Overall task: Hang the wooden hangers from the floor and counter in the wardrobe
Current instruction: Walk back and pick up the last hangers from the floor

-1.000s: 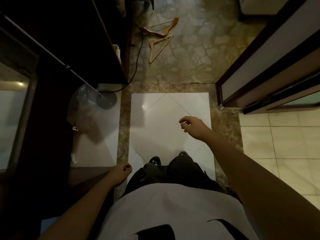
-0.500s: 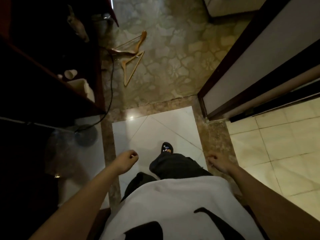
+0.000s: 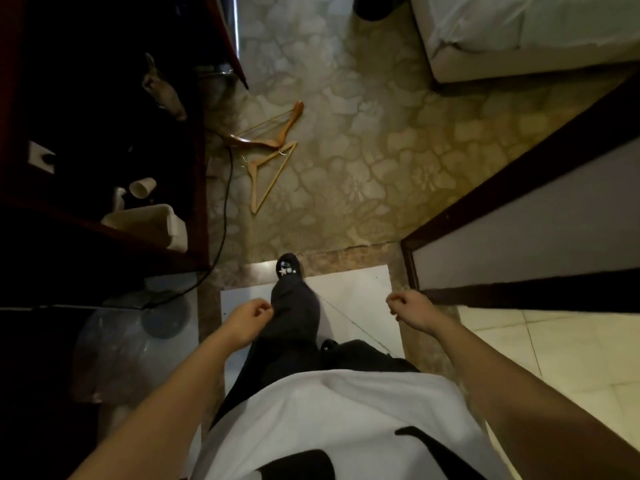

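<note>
Two wooden hangers lie on the patterned floor ahead, touching each other. The darker hanger (image 3: 277,131) is farther away; the paler hanger (image 3: 268,176) lies nearer, pointing toward me. My left hand (image 3: 247,322) hangs loosely curled beside my raised left leg and holds nothing. My right hand (image 3: 414,311) also hangs loosely curled and empty, near the dark door frame. Both hands are well short of the hangers.
A dark wooden counter (image 3: 194,188) on the left carries a white box (image 3: 152,221) and a paper cup (image 3: 142,187). A black cable (image 3: 227,202) runs down past it to a fan base (image 3: 166,317). A bed (image 3: 519,36) stands far right; a dark door frame (image 3: 519,174) borders the right.
I have walked forward: the hangers and counter are nearer in view. My left foot has stepped ahead. My right hand dropped from an outstretched position to my side.
</note>
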`<state>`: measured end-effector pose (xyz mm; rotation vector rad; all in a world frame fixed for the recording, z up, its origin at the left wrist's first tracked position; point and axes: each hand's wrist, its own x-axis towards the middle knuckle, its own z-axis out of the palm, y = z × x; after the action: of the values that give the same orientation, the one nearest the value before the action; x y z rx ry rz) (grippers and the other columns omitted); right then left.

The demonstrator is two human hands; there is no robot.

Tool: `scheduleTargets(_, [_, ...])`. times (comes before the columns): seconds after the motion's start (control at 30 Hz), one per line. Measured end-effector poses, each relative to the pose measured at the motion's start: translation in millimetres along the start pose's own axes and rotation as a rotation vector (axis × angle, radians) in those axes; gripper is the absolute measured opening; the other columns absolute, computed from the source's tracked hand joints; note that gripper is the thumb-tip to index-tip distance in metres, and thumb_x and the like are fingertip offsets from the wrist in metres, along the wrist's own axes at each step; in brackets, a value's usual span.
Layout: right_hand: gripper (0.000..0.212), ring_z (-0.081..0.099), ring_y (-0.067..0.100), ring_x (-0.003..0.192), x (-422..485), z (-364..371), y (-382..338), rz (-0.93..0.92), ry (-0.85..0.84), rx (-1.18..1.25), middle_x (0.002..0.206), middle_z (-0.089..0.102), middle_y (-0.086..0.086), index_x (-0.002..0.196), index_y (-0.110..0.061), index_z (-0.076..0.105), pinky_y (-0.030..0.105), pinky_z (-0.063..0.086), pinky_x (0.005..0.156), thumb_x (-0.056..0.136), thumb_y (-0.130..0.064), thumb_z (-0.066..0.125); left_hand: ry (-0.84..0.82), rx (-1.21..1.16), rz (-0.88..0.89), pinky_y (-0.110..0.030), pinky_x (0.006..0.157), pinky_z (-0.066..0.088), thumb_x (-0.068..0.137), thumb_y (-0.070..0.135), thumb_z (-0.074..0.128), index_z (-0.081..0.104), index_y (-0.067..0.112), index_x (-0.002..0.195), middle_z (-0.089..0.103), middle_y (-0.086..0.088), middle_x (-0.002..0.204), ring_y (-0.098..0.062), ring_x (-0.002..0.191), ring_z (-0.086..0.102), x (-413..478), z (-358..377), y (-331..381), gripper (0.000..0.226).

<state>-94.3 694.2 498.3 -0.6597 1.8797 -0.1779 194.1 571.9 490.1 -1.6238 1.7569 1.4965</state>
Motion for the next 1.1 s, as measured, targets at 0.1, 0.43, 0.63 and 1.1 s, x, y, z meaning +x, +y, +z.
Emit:
scheduleTargets(0.1, [0.030, 0.055, 0.025, 0.084, 40.7, -16.7, -70.4, -0.082, -0.022, -0.001, 0.093, 0.059, 0.017, 0.109, 0.006, 0.059, 0.044, 0.049, 0.085, 0.094, -0.013, 0.043, 0.028, -0.062, -0.119, -0.042, 0.086, 0.049, 0.096, 0.014, 0.047, 0.058, 0.008, 0.102, 0.062, -0.020, 0.098, -0.035, 0.094, 0.060, 17.1, -34.5, -24.6, 0.015])
scheduleTargets(0.43, [0.031, 0.057, 0.028, 0.094, 146.1, -80.5, -247.6, -0.232, -0.058, -0.019, 0.102, 0.060, 0.016, 0.121, -0.002, 0.056, 0.038, 0.046, 0.087, 0.097, -0.014, 0.041, 0.185, -0.186, -0.272, -0.043, 0.080, 0.048, 0.095, 0.009, 0.047, 0.060, 0.003, 0.082, 0.058, -0.015, 0.079, -0.027, 0.077, 0.055, 99.0, -184.3, -5.8, 0.019])
scheduleTargets(0.63, [0.025, 0.052, 0.019, 0.089, 188.7, -144.9, -249.8, -0.127, 0.002, 0.013, 0.098, 0.057, 0.008, 0.113, -0.006, 0.059, 0.030, 0.041, 0.079, 0.096, -0.012, 0.042, 0.087, -0.096, -0.116, -0.037, 0.081, 0.048, 0.097, 0.017, 0.045, 0.058, 0.003, 0.112, 0.061, -0.016, 0.100, -0.029, 0.093, 0.060, 174.3, -221.8, 101.2, 0.024])
scheduleTargets(1.1, [0.024, 0.049, 0.018, 0.067, 333.0, -374.9, -276.1, -0.057, -0.082, -0.177, 0.076, 0.053, 0.011, 0.087, -0.003, 0.062, 0.034, 0.042, 0.069, 0.096, -0.011, 0.041, -0.006, -0.244, 0.040, -0.033, 0.079, 0.043, 0.097, 0.019, 0.043, 0.058, 0.003, 0.110, 0.056, -0.010, 0.089, -0.021, 0.086, 0.052, 318.9, -202.1, 385.8, 0.025])
